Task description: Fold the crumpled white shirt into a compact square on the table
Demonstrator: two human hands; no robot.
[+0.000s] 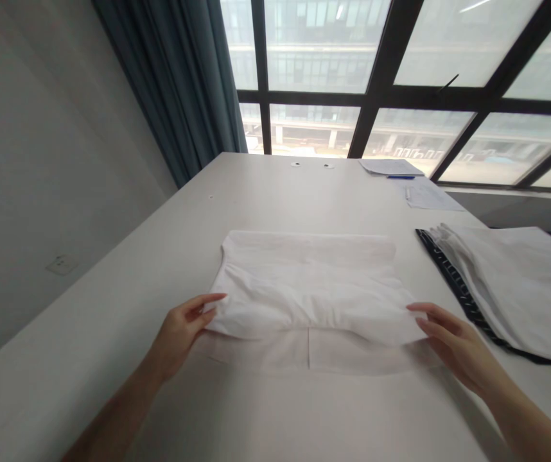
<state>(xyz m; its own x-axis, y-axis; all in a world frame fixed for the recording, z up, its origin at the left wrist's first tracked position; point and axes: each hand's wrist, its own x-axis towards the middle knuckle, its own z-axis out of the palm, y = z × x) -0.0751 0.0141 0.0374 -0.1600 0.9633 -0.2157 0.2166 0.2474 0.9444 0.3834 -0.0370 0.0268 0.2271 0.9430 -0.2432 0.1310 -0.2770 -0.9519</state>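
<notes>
A white cloth garment (pixel 304 276) lies partly folded on the white table in front of me; its exact kind is unclear. My left hand (pixel 183 330) pinches the near left corner of its upper layer between thumb and fingers. At the near right corner, my right hand (pixel 453 343) grips the same layer. The edge between both hands is lifted a little and sags in the middle. Below it, a lower layer with a short vertical seam or slit at the centre rests flat on the tabletop.
To the right, a stack of folded white cloth (pixel 521 282) sits on a black mat with white markings (pixel 453 282). Papers (pixel 391 167) and a blue pen (pixel 401 177) lie at the far right of the table (pixel 275 192). Beyond are a window and a dark blue curtain (pixel 174 77).
</notes>
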